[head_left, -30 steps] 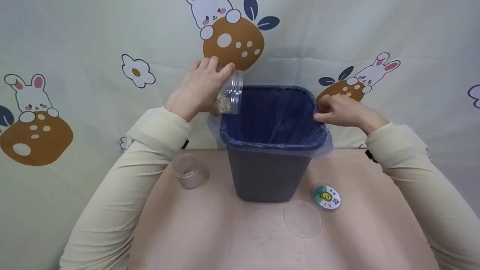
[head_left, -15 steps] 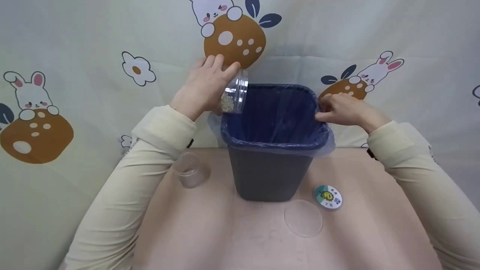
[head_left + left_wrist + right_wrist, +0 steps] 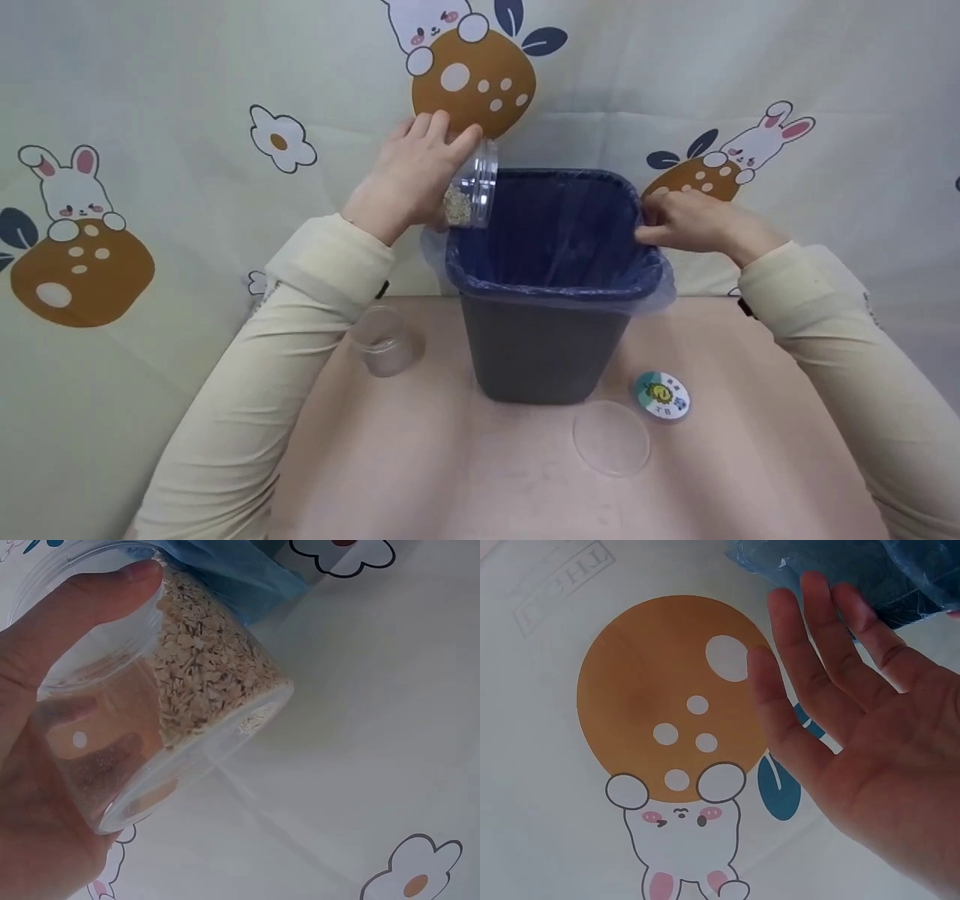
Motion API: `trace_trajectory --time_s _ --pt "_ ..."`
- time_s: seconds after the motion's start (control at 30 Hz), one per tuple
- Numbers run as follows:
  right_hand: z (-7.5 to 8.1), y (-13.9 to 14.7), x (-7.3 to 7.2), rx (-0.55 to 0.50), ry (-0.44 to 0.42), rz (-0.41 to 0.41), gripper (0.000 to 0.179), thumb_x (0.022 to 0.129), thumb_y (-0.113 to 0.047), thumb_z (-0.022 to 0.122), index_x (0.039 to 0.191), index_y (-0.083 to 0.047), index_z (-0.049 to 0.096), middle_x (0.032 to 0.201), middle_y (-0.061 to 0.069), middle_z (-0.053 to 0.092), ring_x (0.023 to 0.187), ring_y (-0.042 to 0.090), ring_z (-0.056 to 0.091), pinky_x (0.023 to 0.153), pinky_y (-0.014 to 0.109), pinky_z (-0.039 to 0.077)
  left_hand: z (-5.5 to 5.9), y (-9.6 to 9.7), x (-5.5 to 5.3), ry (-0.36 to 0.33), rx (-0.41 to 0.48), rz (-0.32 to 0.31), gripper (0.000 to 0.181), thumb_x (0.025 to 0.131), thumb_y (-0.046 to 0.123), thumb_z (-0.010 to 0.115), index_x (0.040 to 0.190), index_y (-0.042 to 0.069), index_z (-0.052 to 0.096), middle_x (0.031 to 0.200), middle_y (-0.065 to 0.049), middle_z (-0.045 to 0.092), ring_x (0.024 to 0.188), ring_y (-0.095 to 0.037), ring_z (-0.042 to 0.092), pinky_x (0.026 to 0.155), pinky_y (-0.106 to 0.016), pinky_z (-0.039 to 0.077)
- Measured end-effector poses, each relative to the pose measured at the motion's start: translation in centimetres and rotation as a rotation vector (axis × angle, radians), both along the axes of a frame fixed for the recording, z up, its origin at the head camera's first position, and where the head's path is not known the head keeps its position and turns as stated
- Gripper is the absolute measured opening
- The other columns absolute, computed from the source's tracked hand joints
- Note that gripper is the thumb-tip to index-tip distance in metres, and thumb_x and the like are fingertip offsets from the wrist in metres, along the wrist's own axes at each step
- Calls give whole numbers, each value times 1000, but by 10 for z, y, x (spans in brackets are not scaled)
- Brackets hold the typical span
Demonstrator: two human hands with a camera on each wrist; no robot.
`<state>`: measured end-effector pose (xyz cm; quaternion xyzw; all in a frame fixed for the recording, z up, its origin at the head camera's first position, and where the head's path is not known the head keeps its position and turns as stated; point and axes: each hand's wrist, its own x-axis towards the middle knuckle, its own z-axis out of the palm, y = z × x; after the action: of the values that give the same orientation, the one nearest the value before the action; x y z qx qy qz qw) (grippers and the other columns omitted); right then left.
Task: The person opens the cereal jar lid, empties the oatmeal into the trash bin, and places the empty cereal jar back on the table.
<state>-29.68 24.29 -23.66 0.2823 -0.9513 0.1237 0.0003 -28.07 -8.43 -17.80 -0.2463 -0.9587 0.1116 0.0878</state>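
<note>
My left hand [image 3: 409, 172] grips a clear plastic jar [image 3: 484, 184] at the left rim of a grey trash can [image 3: 544, 356]. The jar lies tipped on its side with its mouth toward the can's inside. Pale beige flakes [image 3: 214, 652] fill its lower side in the left wrist view. A translucent blue trash bag [image 3: 562, 221] lines the can and folds over the rim. At the right rim, my right hand [image 3: 686, 217] holds the can's edge, thumb at the inner side. Its fingers lie against the bag's outside in the right wrist view [image 3: 832, 660].
A clear container [image 3: 386, 356] stands left of the can on the pink table [image 3: 517, 487]. Right of the can lie a transparent round lid [image 3: 611, 439] and a round piece with a green and white label [image 3: 662, 396]. A printed curtain [image 3: 187, 150] hangs close behind.
The left hand has shifted slightly right with the tipped jar, bringing its mouth a little farther over the rim. The flakes stay in the jar. The right hand keeps its place at the can's rim.
</note>
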Motion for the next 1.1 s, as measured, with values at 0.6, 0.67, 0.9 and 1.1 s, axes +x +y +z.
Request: trace_trajectory --time_s 0.6,0.67,0.9,1.1 --pt "-6 -1 4 -53 6 -32 15 89 -18 56 87 -3 53 73 5 52 65 22 49 61 35 38 2 -8 1 48 -6 -39 104 57 26 95 137 7 31 129 -25 37 124 -41 33 108 -49 24" --pt "-6 0 5 -57 -4 -38 16 89 -18 56 90 -2 54 75 6 54 67 23 51 63 37 39 3 -9 1 52 -7 -40 101 56 24 95 134 6 33 127 -25 39 123 -41 34 108 -49 24" --pt "-5 1 6 -67 -33 -61 19 90 -18 56 97 0 57 83 8 60 73 25 55 69 40 43 5 -8 1 41 -11 -20 96 56 21 94 131 6 36 124 -24 41 123 -41 36 108 -50 25" --pt "-5 1 6 -64 -41 -73 22 90 -19 55 99 1 56 85 10 61 76 26 56 72 42 44 8 1 2 42 -89 11 98 57 24 94 133 8 35 128 -23 40 122 -40 36 105 -48 27"
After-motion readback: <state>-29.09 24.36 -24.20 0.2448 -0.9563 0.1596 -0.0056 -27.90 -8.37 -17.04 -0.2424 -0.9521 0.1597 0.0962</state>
